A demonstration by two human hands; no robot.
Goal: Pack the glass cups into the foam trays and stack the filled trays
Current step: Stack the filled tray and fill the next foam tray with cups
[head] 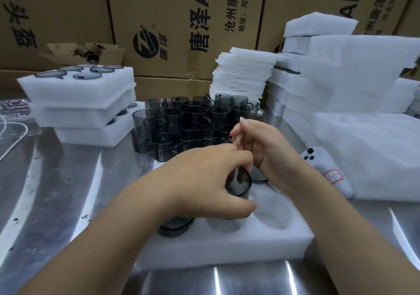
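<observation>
Curling over the glass cup [239, 184], left hand [204, 181] fingers [238, 158] clasp its rim.

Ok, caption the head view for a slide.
Left hand grips a dark glass cup over a foam tray, loose cups behind.

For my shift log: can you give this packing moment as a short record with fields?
tray in work: foam tray, nearest, two pockets visibly empty
left hand: grips a dark cup over the tray
right hand: just beyond it, grip unclear
loose cups: clustered behind the tray
filled trays: stacked at far left
</observation>
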